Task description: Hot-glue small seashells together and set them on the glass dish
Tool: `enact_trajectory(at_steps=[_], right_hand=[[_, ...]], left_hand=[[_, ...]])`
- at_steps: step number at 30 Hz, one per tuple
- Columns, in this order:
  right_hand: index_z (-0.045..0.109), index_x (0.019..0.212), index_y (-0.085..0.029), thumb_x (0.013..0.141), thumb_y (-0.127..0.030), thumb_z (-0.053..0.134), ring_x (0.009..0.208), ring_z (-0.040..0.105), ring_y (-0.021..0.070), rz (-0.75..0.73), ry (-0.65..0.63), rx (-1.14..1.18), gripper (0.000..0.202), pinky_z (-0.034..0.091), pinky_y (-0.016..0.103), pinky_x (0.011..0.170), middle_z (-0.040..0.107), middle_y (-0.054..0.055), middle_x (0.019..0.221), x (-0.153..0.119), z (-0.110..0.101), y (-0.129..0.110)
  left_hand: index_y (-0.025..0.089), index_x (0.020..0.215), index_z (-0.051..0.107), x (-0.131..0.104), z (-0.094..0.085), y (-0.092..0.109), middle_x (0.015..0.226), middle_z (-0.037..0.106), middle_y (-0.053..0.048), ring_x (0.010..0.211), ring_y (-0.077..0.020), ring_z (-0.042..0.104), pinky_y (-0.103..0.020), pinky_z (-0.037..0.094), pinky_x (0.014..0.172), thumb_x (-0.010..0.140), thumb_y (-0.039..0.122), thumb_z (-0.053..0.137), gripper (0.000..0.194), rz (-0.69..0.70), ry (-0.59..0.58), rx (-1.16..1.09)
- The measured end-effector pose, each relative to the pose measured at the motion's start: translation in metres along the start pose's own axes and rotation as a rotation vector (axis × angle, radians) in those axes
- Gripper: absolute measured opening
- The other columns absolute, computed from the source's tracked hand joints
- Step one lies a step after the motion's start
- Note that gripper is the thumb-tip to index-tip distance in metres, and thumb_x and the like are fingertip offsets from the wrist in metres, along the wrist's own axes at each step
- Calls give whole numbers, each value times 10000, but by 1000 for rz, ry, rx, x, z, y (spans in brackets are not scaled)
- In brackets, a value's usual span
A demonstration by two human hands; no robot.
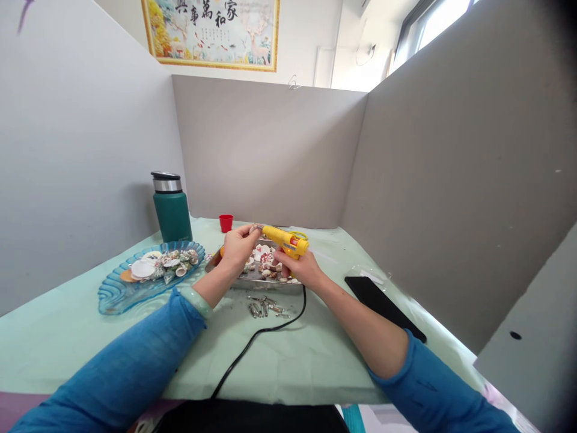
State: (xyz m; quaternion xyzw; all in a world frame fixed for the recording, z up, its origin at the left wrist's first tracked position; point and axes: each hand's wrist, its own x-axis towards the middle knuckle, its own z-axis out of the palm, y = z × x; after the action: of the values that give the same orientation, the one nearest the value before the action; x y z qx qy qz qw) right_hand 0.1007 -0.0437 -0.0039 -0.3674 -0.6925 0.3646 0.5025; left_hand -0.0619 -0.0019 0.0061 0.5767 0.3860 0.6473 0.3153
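Observation:
A yellow hot glue gun is gripped by its handle in my right hand, its nozzle pointing left. At the nozzle tip, my left hand pinches something small and pale that I cannot make out. Both hands are over a metal tray holding several seashells, some white with red spots. In front of the tray lies a small pile of silver metal clips. The gun's black cord runs down from the handle across the cloth to the near table edge.
On the left, a blue glass dish carries more shells, with a green bottle behind it. A red cup stands at the back. A black flat object and clear plastic packaging lie right. Grey partitions enclose the table.

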Motion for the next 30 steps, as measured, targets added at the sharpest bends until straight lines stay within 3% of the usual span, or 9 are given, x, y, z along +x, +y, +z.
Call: enact_trajectory(at_steps=[9, 20, 30], right_hand=[[614, 698, -197, 790, -427, 599, 376, 467, 88, -68, -7, 6, 248, 397, 217, 450, 526, -41, 421, 1, -4, 11], [608, 700, -201, 762, -433, 626, 389, 500, 93, -5, 30, 28, 242, 413, 219, 430, 586, -23, 498, 4, -4, 14], [613, 692, -176, 771, -419, 623, 394, 501, 96, 37, 4, -35, 256, 431, 219, 444, 560, -20, 465, 7, -5, 18]], left_hand=[[163, 548, 520, -4, 0, 6, 421, 391, 61, 375, -52, 320, -202, 227, 385, 674, 353, 706, 295, -61, -68, -116], [115, 686, 610, 3, -3, 5, 541, 503, 43, 427, -38, 407, -181, 273, 383, 575, 287, 807, 284, -236, -77, -450], [94, 747, 651, 4, -3, 4, 542, 541, 22, 441, -53, 443, -176, 294, 378, 557, 323, 807, 336, -218, -52, -445]])
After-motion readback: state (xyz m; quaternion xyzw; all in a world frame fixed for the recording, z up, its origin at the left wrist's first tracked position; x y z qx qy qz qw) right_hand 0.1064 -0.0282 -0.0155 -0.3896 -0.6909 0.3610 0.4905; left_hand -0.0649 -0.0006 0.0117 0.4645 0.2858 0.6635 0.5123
